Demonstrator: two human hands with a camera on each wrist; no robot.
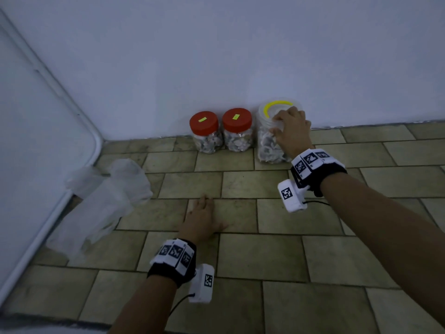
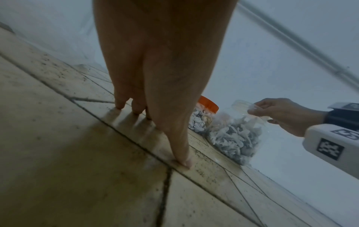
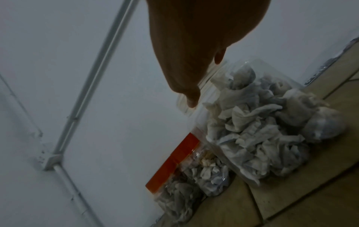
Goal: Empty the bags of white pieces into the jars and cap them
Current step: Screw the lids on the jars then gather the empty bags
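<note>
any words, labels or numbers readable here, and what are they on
No readable text anywhere.
Yellow-green stickers on the two red lids: no print can be made out.
Wrist bands and wrist cameras: black-and-white square code markers only.
Clear lid: yellow ring, no lettering.

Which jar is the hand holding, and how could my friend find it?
Look along the foot of the white wall, where three jars of white pieces stand in a row on the tiled floor. It is the rightmost jar, with the right hand gripping its top. It is bigger than its neighbours, and its clear lid has a yellow ring, not red.
</note>
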